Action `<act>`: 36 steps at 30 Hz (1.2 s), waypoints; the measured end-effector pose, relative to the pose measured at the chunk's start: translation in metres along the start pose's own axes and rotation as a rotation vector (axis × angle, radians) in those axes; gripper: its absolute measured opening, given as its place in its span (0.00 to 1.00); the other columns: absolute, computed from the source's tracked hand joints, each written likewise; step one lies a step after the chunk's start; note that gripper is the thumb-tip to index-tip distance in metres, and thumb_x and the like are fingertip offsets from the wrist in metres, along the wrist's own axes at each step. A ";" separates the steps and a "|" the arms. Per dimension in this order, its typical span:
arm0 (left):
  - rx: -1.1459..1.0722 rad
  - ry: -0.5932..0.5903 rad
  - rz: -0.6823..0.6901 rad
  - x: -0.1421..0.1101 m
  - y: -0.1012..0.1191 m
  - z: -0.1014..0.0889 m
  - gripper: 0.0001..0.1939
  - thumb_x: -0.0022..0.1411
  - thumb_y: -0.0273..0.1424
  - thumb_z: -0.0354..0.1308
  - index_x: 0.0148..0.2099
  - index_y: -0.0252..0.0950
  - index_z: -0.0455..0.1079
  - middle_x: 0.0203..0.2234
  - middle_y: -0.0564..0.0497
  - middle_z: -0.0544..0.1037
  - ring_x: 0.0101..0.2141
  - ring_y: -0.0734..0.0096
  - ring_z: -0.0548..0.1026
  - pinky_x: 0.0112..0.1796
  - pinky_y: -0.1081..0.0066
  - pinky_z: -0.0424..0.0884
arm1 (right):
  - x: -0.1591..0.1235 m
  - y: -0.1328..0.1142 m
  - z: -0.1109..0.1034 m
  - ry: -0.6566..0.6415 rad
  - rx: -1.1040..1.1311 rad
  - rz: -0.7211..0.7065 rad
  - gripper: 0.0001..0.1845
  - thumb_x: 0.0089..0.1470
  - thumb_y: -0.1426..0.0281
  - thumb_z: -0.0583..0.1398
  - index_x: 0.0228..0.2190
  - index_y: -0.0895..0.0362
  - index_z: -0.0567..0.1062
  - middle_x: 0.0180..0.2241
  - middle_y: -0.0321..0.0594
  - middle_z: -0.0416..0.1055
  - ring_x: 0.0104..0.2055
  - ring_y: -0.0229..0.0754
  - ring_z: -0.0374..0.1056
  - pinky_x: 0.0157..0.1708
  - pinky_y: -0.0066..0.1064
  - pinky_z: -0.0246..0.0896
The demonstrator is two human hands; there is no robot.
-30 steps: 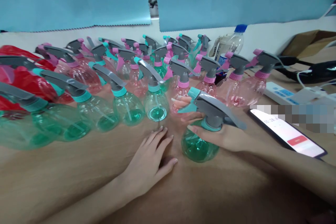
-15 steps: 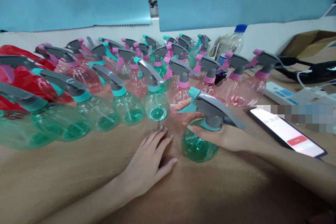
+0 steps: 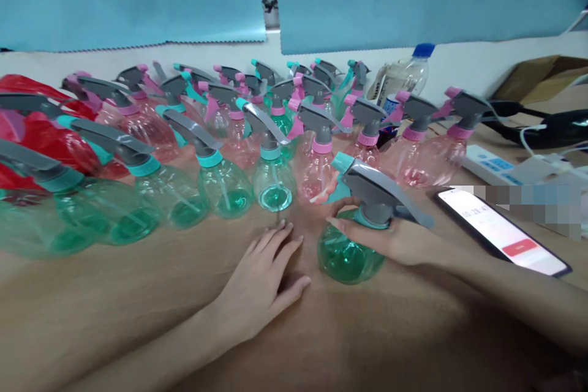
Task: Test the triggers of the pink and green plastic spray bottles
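My right hand is wrapped round the neck of a green spray bottle with a grey and turquoise trigger head. The bottle stands upright on the wooden table, its nozzle facing away to the left. Some of my right fingers are hidden behind it. My left hand lies flat on the table to the left of that bottle, fingers stretched out and holding nothing. Just beyond its fingertips stands another green spray bottle, in line with several more green ones reaching left.
Pink spray bottles and further green ones crowd the back. A phone with a lit timer screen lies at right, near a white power strip. Behind are a blue-capped bottle and a cardboard box; a red bag sits left.
The fingers of my right hand beyond the bottle have shifted slightly, curling nearer the trigger. The bottle and my left hand stay in place.
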State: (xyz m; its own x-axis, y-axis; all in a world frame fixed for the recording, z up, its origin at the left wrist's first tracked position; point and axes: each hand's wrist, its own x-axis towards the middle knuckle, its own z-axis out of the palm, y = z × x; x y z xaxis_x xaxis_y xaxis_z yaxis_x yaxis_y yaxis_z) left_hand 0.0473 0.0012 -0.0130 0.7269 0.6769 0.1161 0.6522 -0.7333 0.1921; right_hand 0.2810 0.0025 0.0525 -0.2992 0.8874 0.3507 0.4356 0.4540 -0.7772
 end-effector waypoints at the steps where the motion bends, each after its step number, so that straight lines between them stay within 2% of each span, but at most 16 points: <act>1: -0.001 0.002 0.002 0.000 0.000 0.000 0.27 0.66 0.43 0.52 0.61 0.34 0.57 0.61 0.39 0.60 0.60 0.51 0.58 0.56 0.50 0.58 | 0.001 -0.003 0.000 0.005 0.006 -0.003 0.06 0.49 0.74 0.56 0.29 0.51 0.71 0.27 0.31 0.73 0.31 0.36 0.74 0.34 0.26 0.72; 6: 0.004 0.011 0.009 0.000 0.000 0.000 0.27 0.66 0.43 0.52 0.61 0.34 0.58 0.61 0.39 0.60 0.60 0.51 0.58 0.56 0.50 0.58 | 0.005 -0.012 -0.002 0.013 0.045 0.017 0.10 0.45 0.78 0.56 0.28 0.50 0.71 0.29 0.32 0.73 0.32 0.38 0.74 0.33 0.28 0.72; 12: 0.008 0.004 0.017 0.000 0.000 -0.001 0.27 0.66 0.43 0.51 0.61 0.33 0.57 0.61 0.38 0.60 0.60 0.51 0.58 0.56 0.49 0.58 | 0.003 -0.007 -0.001 0.047 0.080 -0.010 0.12 0.45 0.80 0.57 0.31 0.53 0.69 0.32 0.33 0.74 0.35 0.37 0.73 0.36 0.27 0.72; 16: 0.005 0.008 0.011 0.000 0.000 -0.001 0.27 0.66 0.43 0.51 0.61 0.35 0.58 0.61 0.39 0.61 0.60 0.51 0.59 0.55 0.50 0.58 | 0.004 -0.003 0.001 0.044 0.053 -0.054 0.11 0.45 0.81 0.57 0.29 0.53 0.70 0.29 0.31 0.73 0.31 0.34 0.73 0.34 0.23 0.71; 19: 0.002 0.011 0.010 0.000 0.000 -0.001 0.27 0.66 0.43 0.52 0.61 0.34 0.58 0.61 0.39 0.61 0.60 0.51 0.58 0.56 0.50 0.58 | 0.005 -0.001 0.001 0.012 0.073 -0.061 0.10 0.47 0.80 0.56 0.28 0.53 0.72 0.28 0.31 0.74 0.33 0.33 0.74 0.37 0.22 0.71; 23: -0.001 0.012 0.012 0.000 0.000 0.000 0.27 0.66 0.43 0.52 0.61 0.34 0.58 0.61 0.39 0.60 0.60 0.51 0.58 0.56 0.49 0.58 | 0.003 0.004 0.002 -0.040 0.114 -0.033 0.14 0.49 0.78 0.55 0.36 0.53 0.74 0.33 0.32 0.76 0.37 0.35 0.75 0.42 0.24 0.71; 28: 0.005 0.011 0.011 0.000 -0.001 0.001 0.27 0.66 0.43 0.52 0.61 0.34 0.57 0.61 0.39 0.59 0.60 0.51 0.58 0.56 0.49 0.59 | 0.000 0.011 0.003 -0.106 0.155 0.026 0.21 0.53 0.76 0.56 0.49 0.51 0.70 0.39 0.35 0.77 0.41 0.40 0.75 0.46 0.31 0.71; 31: 0.010 -0.002 0.010 0.000 -0.001 0.000 0.27 0.66 0.43 0.51 0.62 0.34 0.57 0.62 0.39 0.59 0.60 0.51 0.57 0.56 0.49 0.58 | 0.001 0.010 0.003 -0.104 0.158 0.023 0.24 0.53 0.76 0.57 0.52 0.50 0.69 0.40 0.35 0.78 0.42 0.42 0.75 0.45 0.32 0.72; 36: 0.008 -0.003 0.013 0.000 -0.001 0.000 0.27 0.66 0.43 0.51 0.62 0.34 0.57 0.61 0.39 0.59 0.60 0.52 0.57 0.56 0.49 0.58 | 0.003 0.003 0.004 -0.016 0.120 0.005 0.27 0.49 0.77 0.58 0.52 0.50 0.69 0.39 0.36 0.78 0.41 0.44 0.75 0.40 0.34 0.73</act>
State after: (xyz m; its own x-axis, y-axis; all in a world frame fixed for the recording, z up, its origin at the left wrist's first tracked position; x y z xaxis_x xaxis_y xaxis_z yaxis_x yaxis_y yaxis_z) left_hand 0.0468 0.0013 -0.0135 0.7358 0.6672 0.1159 0.6446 -0.7425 0.1824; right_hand 0.2784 0.0061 0.0492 -0.3110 0.8878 0.3393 0.3322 0.4360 -0.8364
